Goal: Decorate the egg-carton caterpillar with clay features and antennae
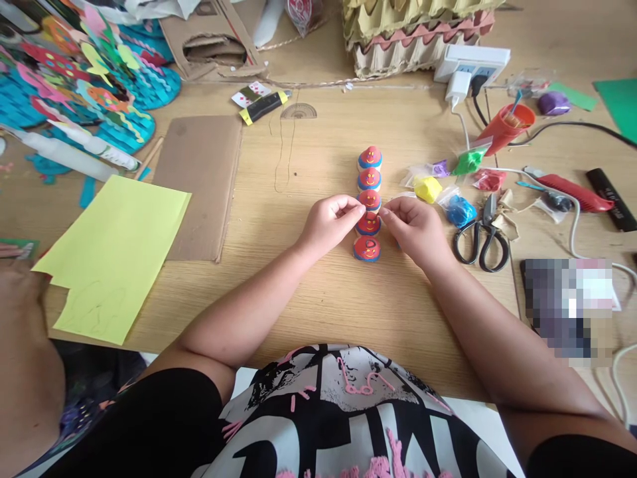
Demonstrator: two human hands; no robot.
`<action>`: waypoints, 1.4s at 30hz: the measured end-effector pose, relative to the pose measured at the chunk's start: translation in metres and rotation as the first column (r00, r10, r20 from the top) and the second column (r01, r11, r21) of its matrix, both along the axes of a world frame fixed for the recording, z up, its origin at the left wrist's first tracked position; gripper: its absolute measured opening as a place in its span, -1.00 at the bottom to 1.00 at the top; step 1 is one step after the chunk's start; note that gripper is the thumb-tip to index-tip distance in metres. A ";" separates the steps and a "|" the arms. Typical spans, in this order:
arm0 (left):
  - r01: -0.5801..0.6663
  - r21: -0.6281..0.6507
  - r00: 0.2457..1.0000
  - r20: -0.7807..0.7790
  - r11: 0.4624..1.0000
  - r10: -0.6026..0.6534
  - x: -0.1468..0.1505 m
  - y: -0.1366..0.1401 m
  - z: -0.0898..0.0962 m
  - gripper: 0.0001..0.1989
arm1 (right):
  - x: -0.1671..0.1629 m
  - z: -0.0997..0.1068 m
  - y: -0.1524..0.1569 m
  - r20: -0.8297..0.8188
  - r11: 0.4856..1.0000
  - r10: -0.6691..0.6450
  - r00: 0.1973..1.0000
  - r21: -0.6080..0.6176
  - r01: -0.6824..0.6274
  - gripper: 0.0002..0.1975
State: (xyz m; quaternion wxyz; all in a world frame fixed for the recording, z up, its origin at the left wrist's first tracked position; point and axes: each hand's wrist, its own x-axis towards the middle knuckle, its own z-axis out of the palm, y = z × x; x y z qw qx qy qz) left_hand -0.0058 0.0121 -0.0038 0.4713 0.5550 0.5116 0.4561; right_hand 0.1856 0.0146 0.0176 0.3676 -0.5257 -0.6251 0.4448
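On the table (279, 285), 5 figures (369, 199) form a row running between left hand (328, 222) and right hand (417, 229). Just past the right hand I can see bags (428, 189), with scissors (484, 226) beside them. Over left, paper (119, 252) lies partly on cardboard (199, 179). Behind sit stacked egg trays (415, 36), a power strip (472, 63) at their right.

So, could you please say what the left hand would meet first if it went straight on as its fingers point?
Most likely the row of smiling figures, near the third or fourth from the far end; depth is unclear, and the left hand may already touch it.
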 end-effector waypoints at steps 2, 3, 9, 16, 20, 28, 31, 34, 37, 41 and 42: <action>0.000 0.000 1.000 0.005 1.000 0.000 0.000 0.000 0.000 -0.80 | 0.000 0.000 0.000 -0.007 1.000 0.001 1.000 -0.005 -0.001 -0.68; 0.000 0.000 1.000 0.008 1.000 0.000 0.000 0.000 0.000 -0.81 | 0.000 0.000 0.000 -0.008 1.000 0.000 1.000 -0.004 0.000 -0.69; 0.015 0.019 1.000 -0.003 1.000 -0.015 0.000 0.000 0.000 -0.84 | -0.001 -0.002 0.000 -0.009 1.000 -0.006 1.000 -0.009 0.006 -0.70; -0.007 0.018 1.000 -0.004 1.000 0.007 0.002 -0.001 -0.001 -0.85 | -0.003 -0.001 0.000 0.017 1.000 -0.029 0.999 -0.004 0.029 -0.77; -0.027 0.005 1.000 0.010 1.000 0.027 0.002 -0.002 -0.001 -0.85 | -0.004 -0.001 -0.001 0.032 1.000 -0.030 0.999 0.003 0.030 -0.77; -0.028 -0.014 0.998 0.049 1.000 0.028 0.005 -0.002 -0.001 -0.84 | -0.004 -0.001 -0.001 0.054 1.000 -0.027 0.998 0.014 0.026 -0.84; -0.018 0.009 1.000 0.024 1.000 0.018 0.005 -0.003 -0.001 -0.83 | -0.004 0.000 -0.001 0.066 0.999 -0.026 0.997 0.028 0.024 -0.88; -0.014 0.026 1.000 0.003 1.000 0.014 0.005 -0.003 -0.002 -0.82 | -0.003 0.001 -0.003 0.107 0.997 -0.027 0.994 0.073 0.019 -0.91; -0.014 0.030 1.000 0.006 0.999 0.014 0.004 -0.003 -0.002 -0.77 | -0.002 0.003 -0.006 0.163 0.990 -0.018 0.986 0.139 -0.004 -0.84; -0.006 0.019 0.999 0.045 1.000 0.005 0.003 -0.003 0.000 -0.70 | 0.000 0.004 -0.009 0.258 0.970 -0.003 0.966 0.234 -0.060 -0.76; -0.007 0.021 0.999 0.052 1.000 0.006 0.003 -0.004 0.001 -0.70 | 0.001 0.004 -0.010 0.283 0.964 -0.004 0.959 0.255 -0.071 -0.75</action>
